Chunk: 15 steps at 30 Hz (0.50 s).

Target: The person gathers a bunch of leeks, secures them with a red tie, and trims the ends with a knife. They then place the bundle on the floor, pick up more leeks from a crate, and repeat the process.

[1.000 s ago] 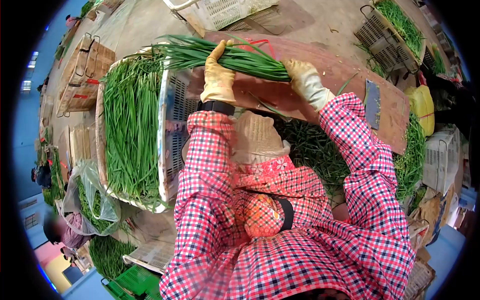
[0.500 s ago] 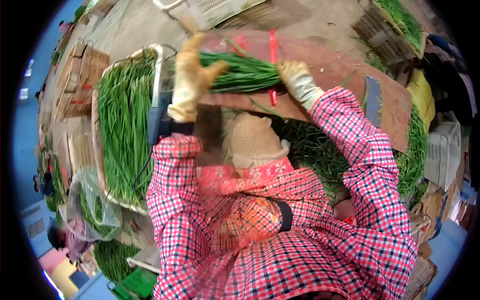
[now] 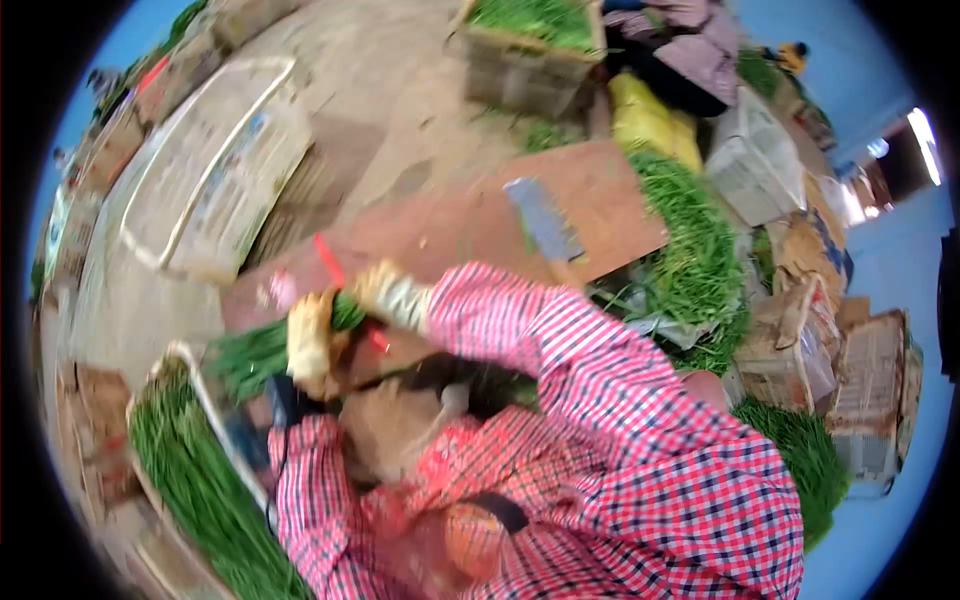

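My left hand (image 3: 309, 343), in a pale work glove, is closed around a bundle of long green chives (image 3: 250, 360). The bundle lies on the reddish-brown board (image 3: 450, 225), its leaves reaching left past the hand. My right hand (image 3: 392, 296), gloved too, has its fingers closed at the bundle's right end, close beside the left. A red strip (image 3: 328, 260) runs across the board there, partly hidden by the hands and the chives. The exact grip of the right fingertips is blurred.
A crate of chives (image 3: 190, 460) stands at my left. A grey-blue flat piece (image 3: 545, 220) lies on the board. Beyond are a white crate (image 3: 215, 180), a crate of greens (image 3: 530, 70) and a seated person (image 3: 680, 60). Loose greens (image 3: 690, 250) are heaped right.
My left hand, spread above the chives before, is now wrapped around them. My hands are closer together. The head view has swung right, showing more of that side.
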Available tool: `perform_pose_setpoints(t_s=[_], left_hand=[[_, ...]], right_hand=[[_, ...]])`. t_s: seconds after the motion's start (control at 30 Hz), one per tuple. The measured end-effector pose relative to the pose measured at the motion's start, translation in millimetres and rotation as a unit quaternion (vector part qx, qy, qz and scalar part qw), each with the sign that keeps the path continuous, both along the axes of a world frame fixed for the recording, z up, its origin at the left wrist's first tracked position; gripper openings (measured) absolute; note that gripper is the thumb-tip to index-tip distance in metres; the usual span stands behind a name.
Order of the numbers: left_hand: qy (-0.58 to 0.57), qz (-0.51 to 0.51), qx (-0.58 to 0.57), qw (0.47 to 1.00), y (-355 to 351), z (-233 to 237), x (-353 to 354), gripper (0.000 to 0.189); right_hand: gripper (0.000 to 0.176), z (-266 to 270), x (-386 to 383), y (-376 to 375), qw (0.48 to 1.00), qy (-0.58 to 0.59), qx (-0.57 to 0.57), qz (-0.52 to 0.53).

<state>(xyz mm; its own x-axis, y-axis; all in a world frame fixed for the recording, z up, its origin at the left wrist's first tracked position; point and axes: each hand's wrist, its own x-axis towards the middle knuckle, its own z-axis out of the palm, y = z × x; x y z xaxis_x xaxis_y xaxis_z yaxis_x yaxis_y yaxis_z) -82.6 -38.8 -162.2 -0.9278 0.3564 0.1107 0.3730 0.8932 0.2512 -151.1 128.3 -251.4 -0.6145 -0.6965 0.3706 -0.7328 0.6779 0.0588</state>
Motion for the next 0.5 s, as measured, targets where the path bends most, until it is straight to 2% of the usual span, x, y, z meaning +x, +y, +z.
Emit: perform_pose_setpoints(t_s=[0.03, 0.07, 0.1, 0.13, 0.17, 0.2, 0.23, 0.27, 0.3, 0.33, 0.37, 0.43, 0.5], left_hand=[[0.047, -0.026, 0.033, 0.998, -6, -10, 1, 0.066], [0.140, -0.061, 0.065, 0.986, -4, -3, 11, 0.061], [0.076, -0.026, 0.054, 0.995, -6, -8, 8, 0.056], [0.021, 0.012, 0.049, 0.999, -8, -15, 3, 0.052], [0.015, 0.017, 0.022, 1.000, -9, -11, 3, 0.048], [0.015, 0.016, -0.002, 1.000, -4, -6, -4, 0.045], [0.013, 0.021, -0.008, 1.000, -4, -4, -5, 0.042], [0.011, 0.023, -0.010, 1.000, -2, -4, -5, 0.039], [0.014, 0.027, -0.028, 0.999, 1, 1, -5, 0.036], [-0.016, 0.042, -0.023, 0.999, 5, 8, -3, 0.044], [-0.024, 0.049, -0.043, 0.998, 5, 4, -4, 0.043], [-0.032, 0.059, -0.066, 0.996, 4, 0, -9, 0.041], [-0.038, 0.069, -0.072, 0.994, 5, -1, -6, 0.037]], right_hand=[[0.014, 38, 6, 16, 0.999, 0.001, 0.004, 0.038], [0.015, 42, 3, 16, 0.997, -0.028, -0.025, 0.061], [0.020, 41, 7, 22, 0.999, -0.006, 0.041, 0.028], [0.030, 64, 10, 30, 0.998, -0.059, 0.022, 0.022], [0.044, 92, 20, 43, 0.990, -0.126, -0.054, 0.033], [0.057, 107, 27, 64, 0.991, -0.026, -0.105, 0.074], [0.054, 118, 36, 73, 0.993, -0.052, -0.101, 0.034], [0.049, 128, 43, 83, 0.980, -0.103, -0.168, 0.040], [0.043, 114, 54, 92, 0.977, -0.074, -0.198, 0.023], [0.043, 101, 67, 93, 0.968, -0.149, -0.203, 0.011], [0.044, 94, 82, 93, 0.953, -0.222, -0.207, -0.001], [0.046, 86, 101, 83, 0.935, -0.294, -0.198, -0.016], [0.053, 68, 107, 58, 0.928, -0.311, -0.204, -0.012]])
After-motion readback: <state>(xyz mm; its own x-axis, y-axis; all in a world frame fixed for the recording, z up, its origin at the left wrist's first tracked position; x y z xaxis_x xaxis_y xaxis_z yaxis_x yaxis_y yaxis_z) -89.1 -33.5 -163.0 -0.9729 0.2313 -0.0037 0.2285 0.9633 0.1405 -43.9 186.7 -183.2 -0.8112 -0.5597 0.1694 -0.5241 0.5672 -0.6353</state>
